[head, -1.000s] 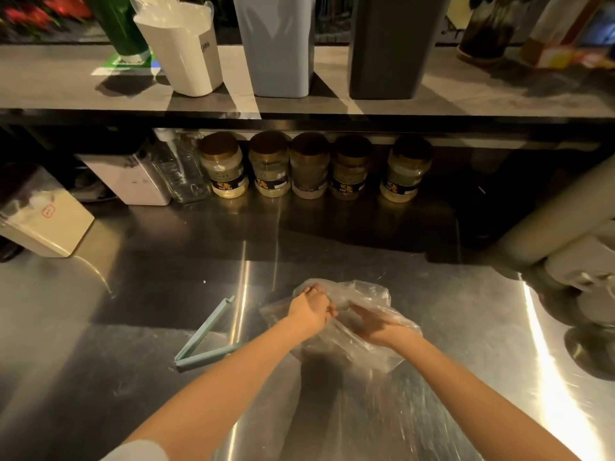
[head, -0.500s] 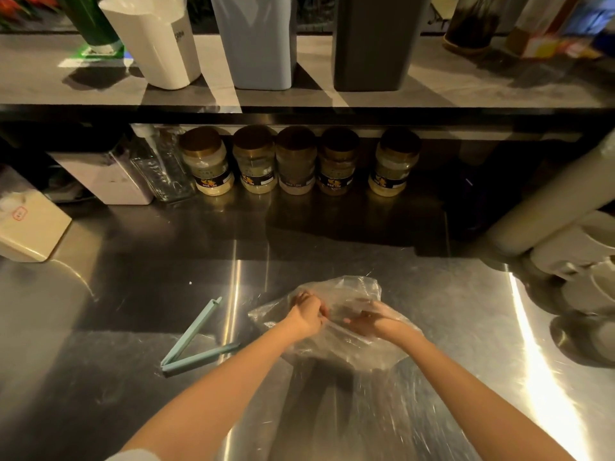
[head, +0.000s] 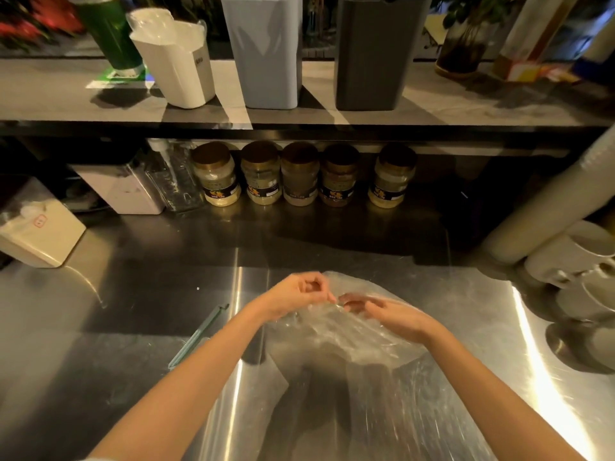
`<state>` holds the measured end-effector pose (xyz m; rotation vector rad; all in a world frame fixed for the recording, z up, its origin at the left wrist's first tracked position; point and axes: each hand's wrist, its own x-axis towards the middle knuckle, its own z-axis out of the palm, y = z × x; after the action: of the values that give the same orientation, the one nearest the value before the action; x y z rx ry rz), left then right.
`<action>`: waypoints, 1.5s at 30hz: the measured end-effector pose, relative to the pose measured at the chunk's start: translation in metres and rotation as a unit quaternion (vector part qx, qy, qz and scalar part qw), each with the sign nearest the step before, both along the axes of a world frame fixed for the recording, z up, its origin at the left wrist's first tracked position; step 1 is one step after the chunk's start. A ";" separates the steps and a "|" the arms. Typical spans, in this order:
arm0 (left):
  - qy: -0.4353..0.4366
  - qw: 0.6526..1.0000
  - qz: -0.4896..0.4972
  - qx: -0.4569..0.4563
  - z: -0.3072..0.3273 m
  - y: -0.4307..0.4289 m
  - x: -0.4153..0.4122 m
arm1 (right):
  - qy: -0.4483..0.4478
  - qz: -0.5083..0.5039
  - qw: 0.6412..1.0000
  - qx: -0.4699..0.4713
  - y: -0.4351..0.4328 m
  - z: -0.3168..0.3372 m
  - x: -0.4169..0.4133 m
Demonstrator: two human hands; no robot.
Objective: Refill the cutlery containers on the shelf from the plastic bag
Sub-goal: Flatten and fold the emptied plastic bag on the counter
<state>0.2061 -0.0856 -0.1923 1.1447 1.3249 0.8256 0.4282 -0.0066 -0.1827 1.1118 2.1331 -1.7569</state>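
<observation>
Now the bag (head: pixel 366 341) lies on the desk (head: pixel 133 327), near the person and below the shelf (head: pixel 466 101) where the containers (head: pixel 263 51) wait. The left hand (head: pixel 299 294) and right hand (head: pixel 396 317) pinch its thin top, close together, likely to pull the mouth open and reach inside.

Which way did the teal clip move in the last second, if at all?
No. The teal clip lies with its far end below the leftmost jar, as before.
</observation>
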 end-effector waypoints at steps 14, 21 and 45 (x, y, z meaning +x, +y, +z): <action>-0.125 0.925 0.313 0.174 0.133 0.010 -0.069 | -0.061 -0.008 0.994 0.091 -0.007 0.023 -0.050; 0.084 0.852 0.464 0.230 0.205 0.031 -0.146 | -0.024 0.061 0.987 0.145 0.002 0.066 -0.112; 0.437 0.639 0.584 0.244 0.232 0.101 -0.218 | -0.124 0.125 0.964 0.197 0.007 0.036 -0.131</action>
<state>-0.0119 0.0157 0.0395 0.9978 2.9375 1.7467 0.2972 0.0009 -0.1466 1.0187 2.3919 -1.0537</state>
